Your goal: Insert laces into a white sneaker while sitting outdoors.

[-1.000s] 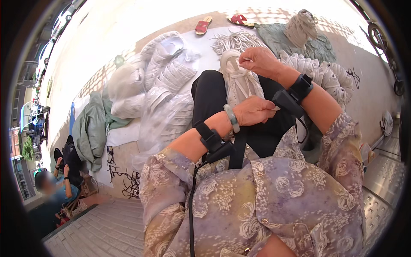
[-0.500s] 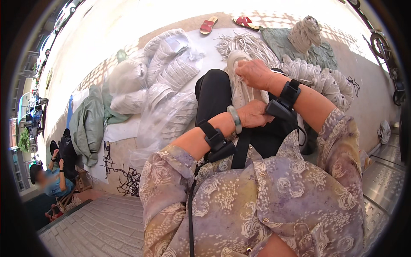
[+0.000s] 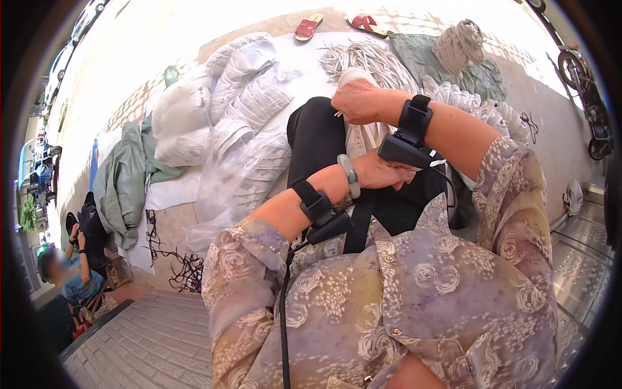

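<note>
A white shoe (image 3: 361,138), which may be only the upper, lies lengthwise over my lap, its rounded end pointing away from me. My left hand (image 3: 377,170), with a pale bangle on the wrist, is closed at the near end of the shoe; a wrist-worn device partly hides its fingers. Over the far part of the shoe, my right hand (image 3: 357,102) is closed in a pinch. A thin white shoelace (image 3: 338,115) pokes out beneath its fingers. The right hand covers much of the shoe's lacing area.
Loose white laces (image 3: 366,58) lie beyond my knees. Plastic-wrapped white stacks (image 3: 236,107) are at left, more white bundles (image 3: 470,104) at right. Red slippers (image 3: 308,28) sit at the far edge. Another person (image 3: 81,272) sits at far left; a metal surface (image 3: 580,259) is at right.
My right hand has shifted left and its back now hides more of the shoe. My left hand stays at the near end. The whole view has shifted slightly.
</note>
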A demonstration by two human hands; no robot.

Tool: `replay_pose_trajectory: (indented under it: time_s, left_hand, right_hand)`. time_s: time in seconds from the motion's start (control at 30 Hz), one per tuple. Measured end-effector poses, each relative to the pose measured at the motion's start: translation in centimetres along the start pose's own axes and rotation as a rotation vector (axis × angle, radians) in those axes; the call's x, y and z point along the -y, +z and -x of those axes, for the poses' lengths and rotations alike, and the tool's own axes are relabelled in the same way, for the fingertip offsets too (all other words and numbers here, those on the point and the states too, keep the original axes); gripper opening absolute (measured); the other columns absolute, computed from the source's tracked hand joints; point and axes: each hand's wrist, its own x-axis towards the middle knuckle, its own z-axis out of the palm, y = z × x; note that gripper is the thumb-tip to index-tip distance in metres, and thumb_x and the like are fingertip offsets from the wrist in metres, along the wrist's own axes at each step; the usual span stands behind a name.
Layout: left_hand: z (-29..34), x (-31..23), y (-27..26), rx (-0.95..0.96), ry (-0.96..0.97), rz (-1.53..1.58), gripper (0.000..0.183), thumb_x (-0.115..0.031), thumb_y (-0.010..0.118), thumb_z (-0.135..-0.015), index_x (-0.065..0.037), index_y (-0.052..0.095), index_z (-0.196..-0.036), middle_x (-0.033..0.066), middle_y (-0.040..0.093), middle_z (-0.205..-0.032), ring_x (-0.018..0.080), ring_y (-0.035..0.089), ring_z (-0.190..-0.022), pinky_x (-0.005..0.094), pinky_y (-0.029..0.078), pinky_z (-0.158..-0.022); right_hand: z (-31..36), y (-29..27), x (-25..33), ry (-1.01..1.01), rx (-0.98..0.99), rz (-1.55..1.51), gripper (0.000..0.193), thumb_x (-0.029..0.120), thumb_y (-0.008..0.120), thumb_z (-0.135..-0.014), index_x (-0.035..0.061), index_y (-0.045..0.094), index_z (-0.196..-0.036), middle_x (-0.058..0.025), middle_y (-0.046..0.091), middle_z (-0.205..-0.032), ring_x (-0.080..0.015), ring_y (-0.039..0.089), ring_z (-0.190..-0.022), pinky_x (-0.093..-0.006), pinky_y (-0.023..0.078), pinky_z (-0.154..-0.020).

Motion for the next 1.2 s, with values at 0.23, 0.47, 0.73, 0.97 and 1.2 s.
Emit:
replay_pose_trajectory:
  time_s: [0.23, 0.47, 0.73, 0.97, 1.2]
  left_hand:
    - [0.3, -0.9, -0.3, 0.031, 0.008, -0.258, 0.019, -0.014, 0.046, -0.086, -0.001, 0.054, -0.074, 0.0015, 0.053, -0.067, 0.0079, 0.052, -0.062, 0.0229, 0.043, -0.06]
    - [-0.3, -1.6, 0.6, 0.026, -0.006, -0.218, 0.019, -0.014, 0.046, -0.085, -0.001, 0.053, -0.074, 0.0022, 0.054, -0.065, 0.0082, 0.052, -0.062, 0.0232, 0.043, -0.06]
    - [-0.2, -2.8, 0.9, -0.051, -0.012, -0.285, 0.02, -0.014, 0.045, -0.086, 0.0, 0.053, -0.075, 0.002, 0.053, -0.062, 0.0085, 0.053, -0.061, 0.0237, 0.043, -0.06]
    - [0.2, -1.9, 0.9, -0.039, -0.057, -0.324, 0.021, -0.015, 0.045, -0.088, 0.0, 0.054, -0.077, 0.0021, 0.053, -0.063, 0.0084, 0.052, -0.062, 0.024, 0.043, -0.06]
    - [-0.3, -1.4, 1.2, -0.049, -0.098, -0.284, 0.02, -0.014, 0.046, -0.089, 0.0, 0.056, -0.079, 0.0019, 0.054, -0.065, 0.0085, 0.053, -0.062, 0.0238, 0.044, -0.059]
  right_hand:
    - [0.3, -0.4, -1.6, 0.073, -0.121, -0.262, 0.013, 0.01, 0.053, -0.067, 0.0007, 0.059, -0.072, -0.017, 0.059, -0.071, -0.0357, 0.057, -0.074, -0.0427, 0.043, -0.063]
    - [3.5, 1.0, -6.0, 0.202, -0.316, -0.682, 0.017, 0.017, 0.056, -0.07, 0.0006, 0.052, -0.067, -0.0107, 0.05, -0.059, -0.0213, 0.046, -0.057, -0.0355, 0.039, -0.057]
    - [4.3, 3.6, -6.0, 0.316, -0.405, -0.891, 0.015, 0.017, 0.055, -0.07, 0.0022, 0.058, -0.07, -0.0112, 0.057, -0.062, -0.0213, 0.055, -0.058, -0.0331, 0.043, -0.056]
    - [7.1, 6.5, -6.3, 0.355, -0.453, -1.21, 0.012, 0.011, 0.055, -0.067, 0.0013, 0.062, -0.069, -0.0057, 0.057, -0.057, -0.0111, 0.053, -0.055, -0.0269, 0.042, -0.051]
    - [6.7, 7.1, -4.1, 0.441, -0.579, -1.151, 0.015, 0.017, 0.062, -0.066, 0.0024, 0.061, -0.069, -0.0081, 0.058, -0.06, -0.0157, 0.053, -0.056, -0.031, 0.044, -0.056]
